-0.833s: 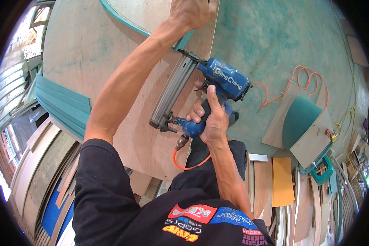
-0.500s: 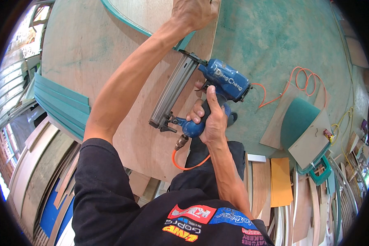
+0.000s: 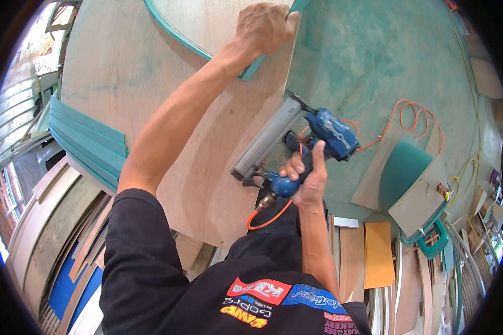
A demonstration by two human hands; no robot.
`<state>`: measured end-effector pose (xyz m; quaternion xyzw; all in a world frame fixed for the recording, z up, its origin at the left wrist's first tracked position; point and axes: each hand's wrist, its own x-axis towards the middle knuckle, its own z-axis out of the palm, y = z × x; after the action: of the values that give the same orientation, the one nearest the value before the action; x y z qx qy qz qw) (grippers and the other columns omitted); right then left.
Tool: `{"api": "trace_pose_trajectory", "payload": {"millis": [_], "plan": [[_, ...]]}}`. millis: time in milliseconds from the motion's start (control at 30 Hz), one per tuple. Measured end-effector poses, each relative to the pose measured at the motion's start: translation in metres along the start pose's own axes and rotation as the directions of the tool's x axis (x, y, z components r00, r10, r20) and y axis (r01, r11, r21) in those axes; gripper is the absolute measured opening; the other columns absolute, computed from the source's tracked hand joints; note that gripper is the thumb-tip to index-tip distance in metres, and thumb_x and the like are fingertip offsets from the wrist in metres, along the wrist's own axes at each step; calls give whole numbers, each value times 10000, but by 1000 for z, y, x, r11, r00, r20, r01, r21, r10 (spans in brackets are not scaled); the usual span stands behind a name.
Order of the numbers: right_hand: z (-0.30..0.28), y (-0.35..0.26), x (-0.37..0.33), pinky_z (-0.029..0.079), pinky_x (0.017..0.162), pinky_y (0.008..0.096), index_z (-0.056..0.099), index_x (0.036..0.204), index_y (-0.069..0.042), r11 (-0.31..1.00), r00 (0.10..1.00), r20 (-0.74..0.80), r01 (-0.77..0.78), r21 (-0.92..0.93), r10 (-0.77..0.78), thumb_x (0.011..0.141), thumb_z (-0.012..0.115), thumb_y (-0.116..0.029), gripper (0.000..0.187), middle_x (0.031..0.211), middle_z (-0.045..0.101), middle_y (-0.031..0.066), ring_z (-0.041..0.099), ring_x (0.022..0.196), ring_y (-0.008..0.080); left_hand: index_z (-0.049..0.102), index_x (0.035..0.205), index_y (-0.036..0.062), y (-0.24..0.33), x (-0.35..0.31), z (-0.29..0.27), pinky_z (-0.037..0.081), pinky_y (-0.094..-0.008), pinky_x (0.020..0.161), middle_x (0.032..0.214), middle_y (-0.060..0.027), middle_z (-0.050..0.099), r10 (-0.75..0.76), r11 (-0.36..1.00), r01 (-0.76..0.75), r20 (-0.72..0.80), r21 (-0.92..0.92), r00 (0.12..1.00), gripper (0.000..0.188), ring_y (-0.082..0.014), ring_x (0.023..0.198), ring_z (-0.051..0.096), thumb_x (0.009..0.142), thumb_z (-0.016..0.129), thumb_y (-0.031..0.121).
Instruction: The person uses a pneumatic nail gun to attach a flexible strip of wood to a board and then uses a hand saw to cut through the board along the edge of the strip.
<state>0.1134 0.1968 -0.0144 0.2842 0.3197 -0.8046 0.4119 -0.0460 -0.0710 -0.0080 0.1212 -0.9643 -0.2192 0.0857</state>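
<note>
My right hand (image 3: 309,180) is wrapped round the handle of a blue pneumatic nail gun (image 3: 332,134) with a long grey magazine. An orange air hose (image 3: 257,224) joins the fitting at the handle's end. The gun is held in the air, tilted, over the right edge of a large plywood sheet (image 3: 207,151). Farther off, my left hand (image 3: 264,27) is closed on a teal strip (image 3: 251,69) along the end of a curved, teal-edged wooden panel (image 3: 204,19). Its fingertips are partly hidden.
Teal boards (image 3: 86,137) are stacked at the left. Wood offcuts (image 3: 42,223) lie near me on both sides. At the right are an orange hose coil (image 3: 413,114), a teal curved piece (image 3: 402,173), a green plastic case (image 3: 433,239) and a yellow board (image 3: 379,254).
The nail gun in my right hand has swung right and nearer to me, away from the teal strip. My left hand stays on the strip; the view has shifted slightly.
</note>
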Motion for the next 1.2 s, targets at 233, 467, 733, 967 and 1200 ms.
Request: {"api": "trace_pose_trajectory", "payload": {"millis": [233,467,733,967,1200], "plan": [[-99,-80,-9,464,613,314,604,1303,-107,996,993,-73,89,-23,-90,1037,530,-607,571,617,371,-57,409,513,84,722,795,33,8,3,4,541,-484,697,727,-177,706,16,997,-16,3,74,1000,427,-370,699,699,993,575,382],[-194,-164,-59,413,585,282,651,1252,-181,986,936,-317,120,-117,-151,1032,552,-595,479,605,366,-76,367,508,72,711,889,20,13,-10,-34,539,-482,768,818,-176,716,-92,991,112,237,-69,967,400,-364,795,698,1005,562,373],[-213,-197,-85,427,587,259,682,1110,-137,984,885,-436,176,-6,-161,1024,603,-523,404,594,412,-67,413,539,87,657,1070,-40,41,-160,-62,507,-432,703,816,-169,684,-800,596,445,-444,-669,404,238,-306,799,682,1024,531,156],[-205,-247,-43,446,624,305,671,1077,-154,990,909,-394,117,-77,-138,1021,586,-548,406,617,436,-56,446,526,104,481,1447,-141,128,-157,8,552,-406,805,1081,-324,699,-941,318,410,-230,-855,250,563,-305,936,736,943,518,108],[-158,-315,47,479,669,332,662,1070,-153,982,954,-290,28,-186,-82,1017,589,-562,418,608,454,-41,467,541,113,565,1399,-109,112,-164,34,473,-406,1104,1367,-293,638,-973,229,324,-210,-918,95,482,-360,1281,632,970,532,108]]}}
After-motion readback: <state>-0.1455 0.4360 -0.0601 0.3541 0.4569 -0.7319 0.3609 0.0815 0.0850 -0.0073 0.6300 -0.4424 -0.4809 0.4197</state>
